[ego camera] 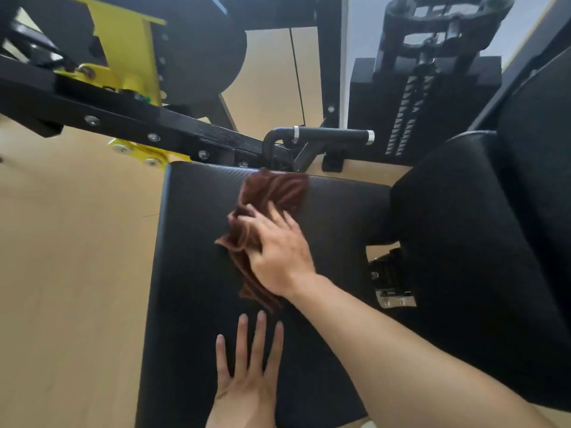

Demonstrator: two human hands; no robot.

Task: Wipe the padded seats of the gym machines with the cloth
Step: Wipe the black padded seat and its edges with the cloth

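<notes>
A black padded seat (197,273) fills the middle of the view. A crumpled brown cloth (272,193) lies on its far half. My right hand (278,251) presses down on the cloth, fingers bunching the near part of it. My left hand (247,375) lies flat on the near part of the seat, fingers spread, holding nothing. The black back pad (482,242) rises at the right of the seat.
A black handle bar (330,135) sticks out just beyond the seat's far edge. A black and yellow machine arm (129,118) crosses the upper left. The weight stack (411,118) stands at the back right. Light wooden floor (68,257) lies to the left.
</notes>
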